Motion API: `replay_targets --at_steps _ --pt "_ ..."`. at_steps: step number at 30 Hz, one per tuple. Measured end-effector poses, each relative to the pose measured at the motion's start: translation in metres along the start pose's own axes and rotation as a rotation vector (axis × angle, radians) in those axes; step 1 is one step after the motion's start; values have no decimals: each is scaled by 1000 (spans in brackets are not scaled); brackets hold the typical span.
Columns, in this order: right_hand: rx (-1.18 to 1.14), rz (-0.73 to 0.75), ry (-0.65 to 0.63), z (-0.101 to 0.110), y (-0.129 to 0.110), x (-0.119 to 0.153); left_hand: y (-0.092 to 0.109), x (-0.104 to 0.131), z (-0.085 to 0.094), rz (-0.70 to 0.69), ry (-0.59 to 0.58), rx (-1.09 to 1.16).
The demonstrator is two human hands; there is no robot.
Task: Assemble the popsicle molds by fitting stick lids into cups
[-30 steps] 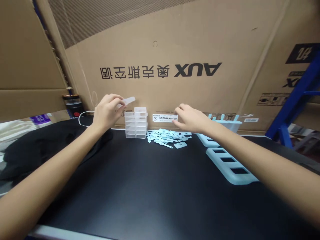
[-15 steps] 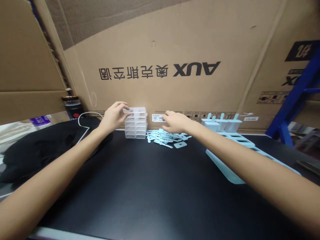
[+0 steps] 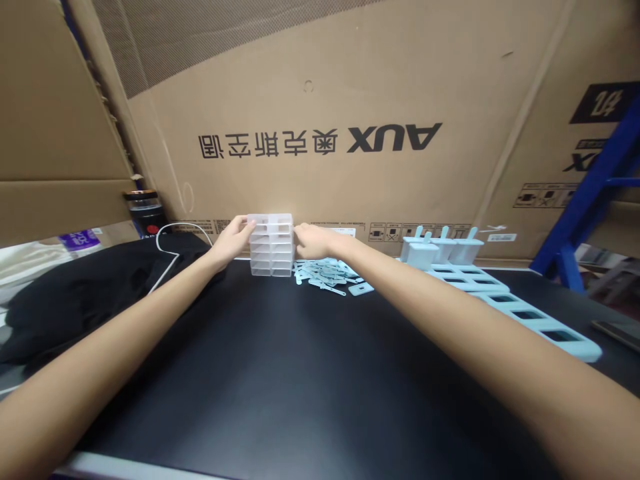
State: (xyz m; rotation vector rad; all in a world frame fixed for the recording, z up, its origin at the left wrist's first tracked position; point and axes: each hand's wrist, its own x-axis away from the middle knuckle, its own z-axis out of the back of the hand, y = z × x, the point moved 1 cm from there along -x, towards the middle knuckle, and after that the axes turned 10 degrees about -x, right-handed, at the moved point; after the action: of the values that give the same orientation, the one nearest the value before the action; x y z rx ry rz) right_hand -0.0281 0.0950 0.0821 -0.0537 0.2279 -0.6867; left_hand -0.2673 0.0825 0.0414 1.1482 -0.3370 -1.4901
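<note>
A stack of translucent white plastic trays [image 3: 271, 247], each divided in two at the front, stands upright on the black table against the cardboard. My left hand [image 3: 234, 240] is closed on the stack's left side near the top, its fingertips partly hidden behind it. At the right side, my right hand [image 3: 313, 241] touches the stack with curled fingers, and its fingertips are hidden. Beneath and beside my right hand lies a pile of light-blue plastic popsicle sticks [image 3: 325, 271]. A flat light-blue piece with a slot [image 3: 361, 289] rests at the pile's front right.
On the right stand light-blue popsicle mold frames [image 3: 583, 348] with oblong openings, and several molds with stick handles [image 3: 421, 255]. Black cloth [image 3: 100, 293] with a white cord and a dark jar [image 3: 147, 215] are at left. A large cardboard box [image 3: 320, 180] walls the back.
My right hand has moved left and down from above the sticks to the stack's right side. My left hand has lowered slightly onto its left side. The stack stays in place.
</note>
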Motion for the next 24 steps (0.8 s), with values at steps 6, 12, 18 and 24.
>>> replay_targets --at_steps 6,12,18,24 --pt "2 -28 -58 -3 3 3 2 1 -2 34 -12 74" --pt "32 -77 -154 -18 5 8 -1 6 -9 92 -40 140" --pt "101 -149 52 22 48 68 1 11 -8 -39 68 44" --pt "295 -682 566 60 172 198 24 39 -16 -381 524 -297"
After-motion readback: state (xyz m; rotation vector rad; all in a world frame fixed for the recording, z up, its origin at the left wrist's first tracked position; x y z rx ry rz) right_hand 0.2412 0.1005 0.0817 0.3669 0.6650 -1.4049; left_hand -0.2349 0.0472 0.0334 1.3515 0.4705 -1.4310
